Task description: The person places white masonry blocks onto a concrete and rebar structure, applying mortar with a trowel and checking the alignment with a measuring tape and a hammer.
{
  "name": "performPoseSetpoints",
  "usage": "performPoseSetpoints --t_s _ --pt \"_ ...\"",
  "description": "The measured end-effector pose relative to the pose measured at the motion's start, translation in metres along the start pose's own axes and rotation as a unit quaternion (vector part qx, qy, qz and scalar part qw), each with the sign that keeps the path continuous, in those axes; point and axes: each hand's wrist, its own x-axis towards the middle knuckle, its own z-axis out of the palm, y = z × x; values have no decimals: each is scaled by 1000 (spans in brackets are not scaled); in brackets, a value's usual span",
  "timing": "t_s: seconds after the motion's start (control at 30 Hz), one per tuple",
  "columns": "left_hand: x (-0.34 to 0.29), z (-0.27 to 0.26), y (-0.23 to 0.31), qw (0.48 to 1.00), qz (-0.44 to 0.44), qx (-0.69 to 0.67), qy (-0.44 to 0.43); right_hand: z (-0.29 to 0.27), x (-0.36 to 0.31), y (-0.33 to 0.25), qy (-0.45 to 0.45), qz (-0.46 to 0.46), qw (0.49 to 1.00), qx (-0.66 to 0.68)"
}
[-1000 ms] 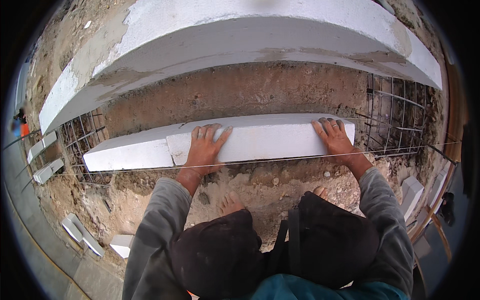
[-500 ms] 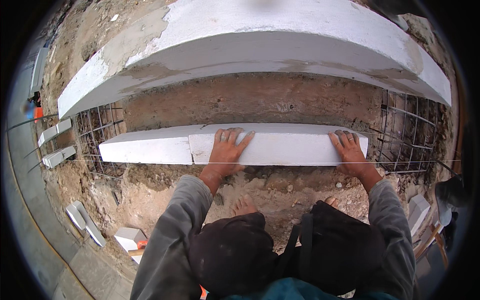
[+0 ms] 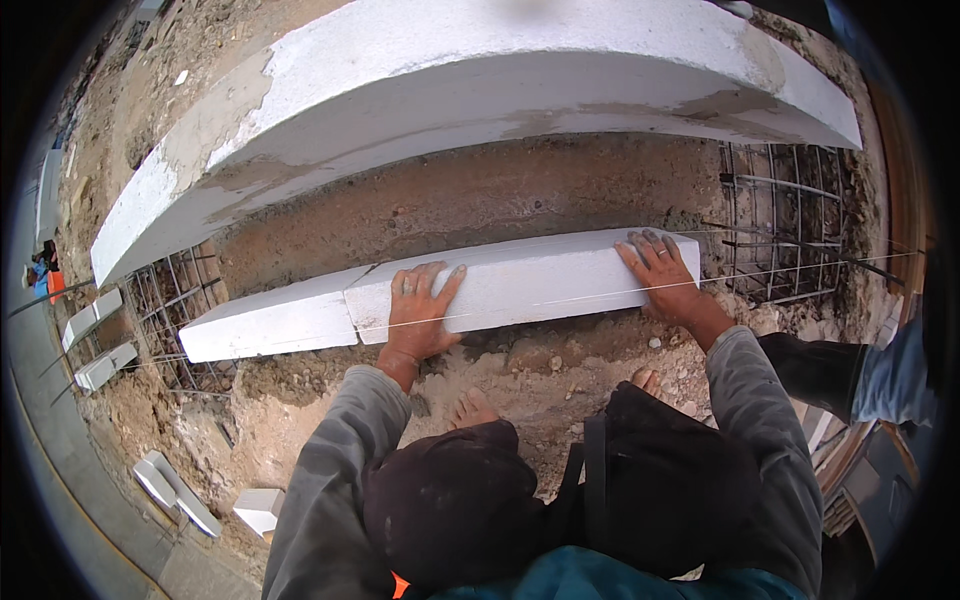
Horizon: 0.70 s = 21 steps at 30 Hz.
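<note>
A long white block [image 3: 540,285] lies in front of me, end to end with another white block [image 3: 270,318] on its left; a thin joint shows between them. My left hand [image 3: 418,312] grips the near upper edge close to that joint, fingers bent over the top and thumb apart. Toward the block's right end, my right hand [image 3: 667,275] holds the same edge in a similar way, with a ring on one finger. Both hands look dusty with grey smears. A thin taut string [image 3: 760,274] crosses in front of the block.
Beyond a strip of soil stands a longer white block wall [image 3: 450,60] with grey smears. Steel bar cages [image 3: 780,220] flank the blocks at both ends. Loose white blocks [image 3: 105,367] lie left. At right, another person's dark and blue clothing [image 3: 815,375] shows.
My view has tilted, so the block row now slants up to the right. Both hands keep their places on the block. Another person's clothed limb has come in at the right.
</note>
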Motion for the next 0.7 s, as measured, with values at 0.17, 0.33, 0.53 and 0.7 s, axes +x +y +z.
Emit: performPoseSetpoints --t_s 0.17,0.33,0.53,0.7 --pt "-1 -3 2 999 -9 27 -20 0 -9 -10 55 21 997 48" --pt "2 3 8 999 -9 39 -33 13 -45 -14 204 42 961 181" --pt "-1 -8 3 997 -8 56 -46 47 -93 -46 312 132 900 274" --pt "5 -8 17 994 -18 80 -76 107 -169 -89 389 304 794 354"
